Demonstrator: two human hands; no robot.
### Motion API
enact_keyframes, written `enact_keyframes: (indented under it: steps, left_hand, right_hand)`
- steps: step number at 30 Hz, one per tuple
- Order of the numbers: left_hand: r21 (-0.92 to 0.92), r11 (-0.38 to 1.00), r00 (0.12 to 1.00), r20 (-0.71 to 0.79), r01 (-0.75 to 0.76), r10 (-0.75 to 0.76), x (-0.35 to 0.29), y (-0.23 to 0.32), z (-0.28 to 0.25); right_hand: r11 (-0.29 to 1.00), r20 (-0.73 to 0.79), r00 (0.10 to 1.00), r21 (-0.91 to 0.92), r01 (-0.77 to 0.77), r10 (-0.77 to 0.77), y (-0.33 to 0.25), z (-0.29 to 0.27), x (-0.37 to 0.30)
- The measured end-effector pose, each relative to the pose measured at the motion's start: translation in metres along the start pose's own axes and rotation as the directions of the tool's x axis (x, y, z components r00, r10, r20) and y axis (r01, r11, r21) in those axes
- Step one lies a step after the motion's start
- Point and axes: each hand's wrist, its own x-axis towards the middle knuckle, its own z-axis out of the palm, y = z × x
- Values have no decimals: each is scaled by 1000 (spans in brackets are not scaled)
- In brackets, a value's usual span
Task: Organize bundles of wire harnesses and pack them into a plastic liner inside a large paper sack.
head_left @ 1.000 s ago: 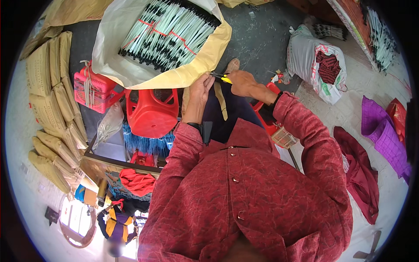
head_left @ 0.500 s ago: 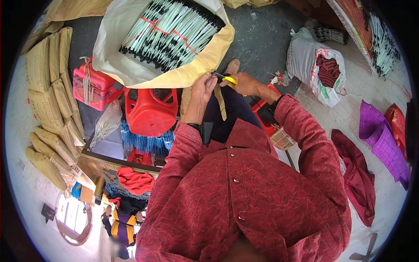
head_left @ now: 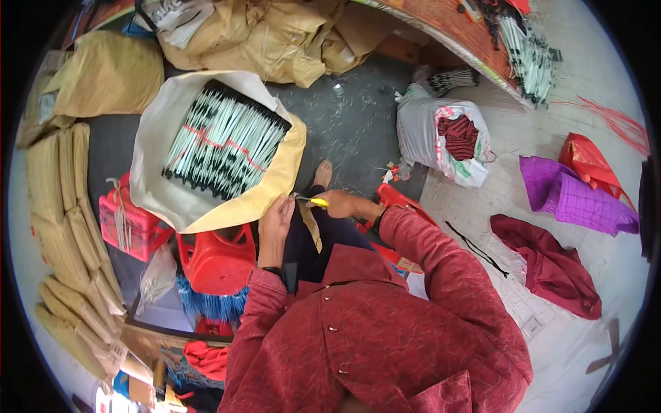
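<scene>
A big sack (head_left: pixel 286 162), yellow outside and white inside, stands with its mouth spread. Inside it lie bundles of thin pale-green and black sticks (head_left: pixel 224 141), tied with red string. At the sack's near right rim, the fingers of my left hand (head_left: pixel 275 224) are closed on the edge. Yellow-handled scissors (head_left: pixel 319 202) are in my right hand (head_left: pixel 341 204), their blades pointing left at the rim beside my left fingertips. A narrow strip of sack material (head_left: pixel 311 230) hangs below the blades over my dark trousers.
A red stool (head_left: pixel 217 265) stands just below the sack, a red basket (head_left: pixel 127 224) to its left. Folded brown sacks (head_left: pixel 51 182) line the left. A white bag with dark red cloth (head_left: pixel 420 134) and a purple cloth (head_left: pixel 575 196) lie right.
The view has shifted, so the sack and both hands appear farther left and lower. My left hand remains at the rim and the scissors stay close beside it.
</scene>
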Motion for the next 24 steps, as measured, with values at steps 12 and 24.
enact_keyframes:
  steps: [12,24]
  left_hand:
    - [-97,993,996,33,-74,78,-10,-9,29]
    - [-229,960,987,-52,-160,152,0,-23,23]
  right_hand:
    - [760,-28,991,-638,-119,132,-42,-38,-5]
    - [745,35,881,-550,-377,472,-83,-47,14]
